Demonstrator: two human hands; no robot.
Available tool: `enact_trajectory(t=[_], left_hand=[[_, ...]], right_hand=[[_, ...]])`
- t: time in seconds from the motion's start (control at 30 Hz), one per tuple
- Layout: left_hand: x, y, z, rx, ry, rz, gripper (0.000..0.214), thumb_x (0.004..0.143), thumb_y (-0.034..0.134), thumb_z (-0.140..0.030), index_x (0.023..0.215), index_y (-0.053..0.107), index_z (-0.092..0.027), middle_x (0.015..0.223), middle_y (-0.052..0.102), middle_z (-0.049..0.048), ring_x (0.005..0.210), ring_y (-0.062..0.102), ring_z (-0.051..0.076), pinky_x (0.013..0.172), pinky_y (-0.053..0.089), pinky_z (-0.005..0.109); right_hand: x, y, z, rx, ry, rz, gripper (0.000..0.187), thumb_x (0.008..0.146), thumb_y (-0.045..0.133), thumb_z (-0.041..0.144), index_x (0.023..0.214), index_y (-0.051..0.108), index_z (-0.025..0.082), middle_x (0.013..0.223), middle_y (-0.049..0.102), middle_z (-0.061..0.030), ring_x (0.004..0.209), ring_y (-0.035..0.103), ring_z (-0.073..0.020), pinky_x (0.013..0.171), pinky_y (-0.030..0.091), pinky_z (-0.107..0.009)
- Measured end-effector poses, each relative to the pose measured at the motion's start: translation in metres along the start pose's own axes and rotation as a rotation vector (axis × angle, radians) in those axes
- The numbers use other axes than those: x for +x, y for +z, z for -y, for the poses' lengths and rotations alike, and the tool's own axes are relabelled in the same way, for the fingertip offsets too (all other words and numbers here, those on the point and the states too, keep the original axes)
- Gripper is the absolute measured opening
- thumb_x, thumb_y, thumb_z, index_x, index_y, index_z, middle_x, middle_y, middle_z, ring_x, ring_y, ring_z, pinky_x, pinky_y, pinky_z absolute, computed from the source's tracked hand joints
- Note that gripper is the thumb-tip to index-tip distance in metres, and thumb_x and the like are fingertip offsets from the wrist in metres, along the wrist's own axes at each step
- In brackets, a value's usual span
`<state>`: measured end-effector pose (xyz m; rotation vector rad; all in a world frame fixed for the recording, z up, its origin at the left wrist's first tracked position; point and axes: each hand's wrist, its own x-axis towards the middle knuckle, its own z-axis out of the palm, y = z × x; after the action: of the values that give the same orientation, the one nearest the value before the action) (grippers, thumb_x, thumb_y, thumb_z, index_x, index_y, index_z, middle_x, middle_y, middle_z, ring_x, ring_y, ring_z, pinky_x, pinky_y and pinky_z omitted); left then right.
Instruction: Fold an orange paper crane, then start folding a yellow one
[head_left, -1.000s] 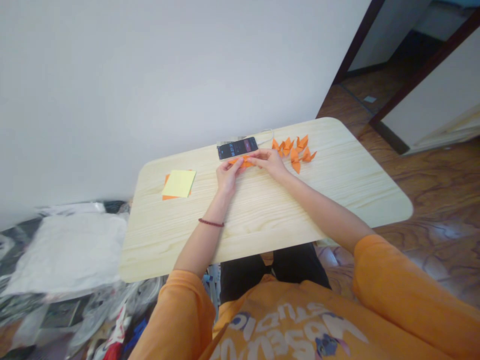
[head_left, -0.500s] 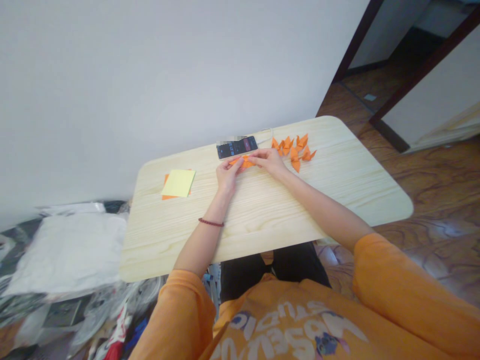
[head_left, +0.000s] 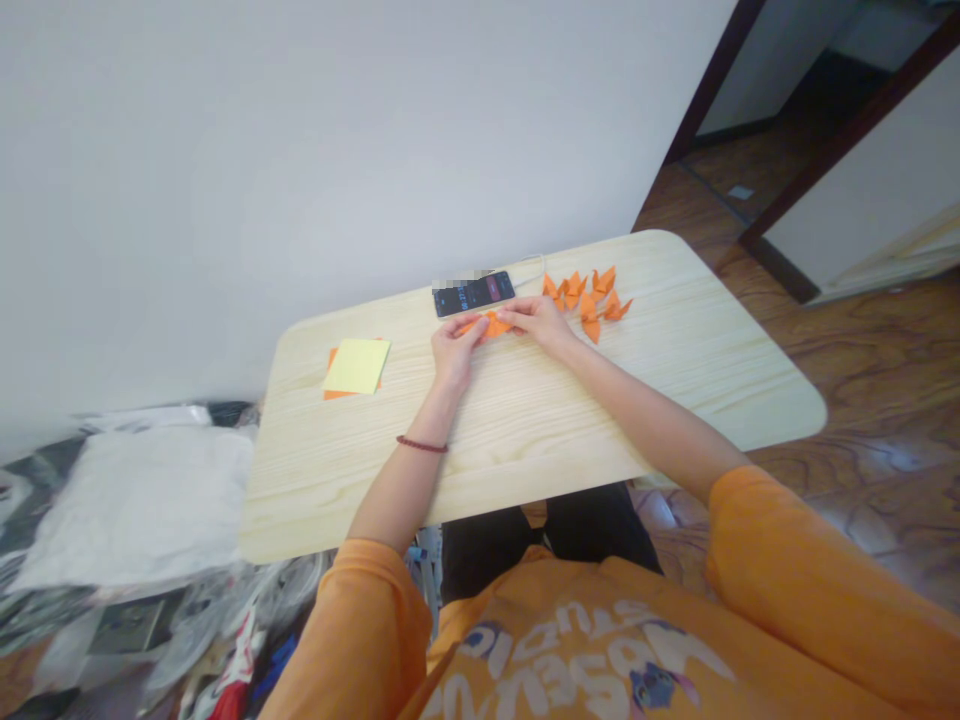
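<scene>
Between my two hands is a piece of folded orange paper (head_left: 495,325), low over the table just in front of the phone. My left hand (head_left: 454,348) pinches its left end between thumb and fingers. At the other end, my right hand (head_left: 541,322) is closed on the paper too. Fingers cover both ends, so the exact folded shape cannot be made out. Several folded orange paper cranes (head_left: 590,315) stand in a cluster to the right of my right hand.
The phone (head_left: 474,293), with a lit timer screen, lies by the wall with a white cable. A yellow paper square (head_left: 358,366) rests on orange paper (head_left: 334,394) at the left of the wooden table (head_left: 540,430). Bagged items and a white bundle (head_left: 142,500) lie left of the table.
The folded orange paper has shifted slightly between my fingers and shows a little more of its surface. Both hands stay in nearly the same place.
</scene>
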<state>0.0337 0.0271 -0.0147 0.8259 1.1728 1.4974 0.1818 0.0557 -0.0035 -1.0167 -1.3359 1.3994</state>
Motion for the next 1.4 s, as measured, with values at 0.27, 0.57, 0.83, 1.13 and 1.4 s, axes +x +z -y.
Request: enact_trajectory(t=[0.27,0.57,0.83,1.13,1.4], left_hand=[[0.000,-0.001,-0.001,0.118,0.099,0.036,0.024,0.058,0.081,-0.028,0.074,0.068,-0.016,0.076,0.072,0.0037,0.067,0.065,0.014,0.062,0.053,0.026],[-0.001,0.000,-0.001,0.162,0.141,0.061,0.023,0.059,0.079,-0.028,0.075,0.066,-0.017,0.067,0.069,0.0009,0.060,0.064,0.012,0.056,0.051,0.023],[0.001,0.000,-0.005,0.141,0.115,0.044,0.021,0.060,0.075,-0.020,0.077,0.063,-0.017,0.063,0.067,-0.0004,0.055,0.062,0.011,0.054,0.048,0.022],[0.002,-0.003,-0.008,0.173,0.107,0.024,0.015,0.060,0.073,-0.016,0.071,0.063,-0.016,0.056,0.063,-0.0029,0.049,0.057,0.009,0.050,0.046,0.019],[0.006,-0.010,-0.009,0.181,0.021,0.124,0.018,0.065,0.067,-0.016,0.083,0.068,-0.015,0.060,0.066,-0.0004,0.059,0.064,0.013,0.059,0.055,0.025]], right_hand=[[-0.003,0.001,0.005,0.004,0.044,0.005,0.033,0.059,0.080,0.043,0.068,0.068,0.014,0.059,0.064,-0.0013,0.050,0.048,-0.0075,0.048,0.036,-0.022],[-0.003,0.005,0.002,-0.031,0.043,-0.025,0.025,0.060,0.079,0.034,0.065,0.065,0.014,0.054,0.059,0.0015,0.046,0.041,-0.0055,0.045,0.029,-0.021],[-0.002,-0.001,0.011,-0.071,0.077,0.045,0.019,0.067,0.076,0.029,0.067,0.067,0.013,0.055,0.061,0.0002,0.046,0.046,-0.0069,0.045,0.034,-0.021],[-0.004,-0.004,0.016,-0.085,0.082,-0.016,0.008,0.070,0.067,0.016,0.063,0.063,0.013,0.046,0.053,0.0042,0.041,0.042,-0.0048,0.044,0.032,-0.019],[0.000,-0.009,0.008,-0.137,0.048,-0.036,0.012,0.072,0.065,0.017,0.061,0.060,0.015,0.048,0.052,0.0041,0.045,0.042,-0.0063,0.047,0.034,-0.021]])
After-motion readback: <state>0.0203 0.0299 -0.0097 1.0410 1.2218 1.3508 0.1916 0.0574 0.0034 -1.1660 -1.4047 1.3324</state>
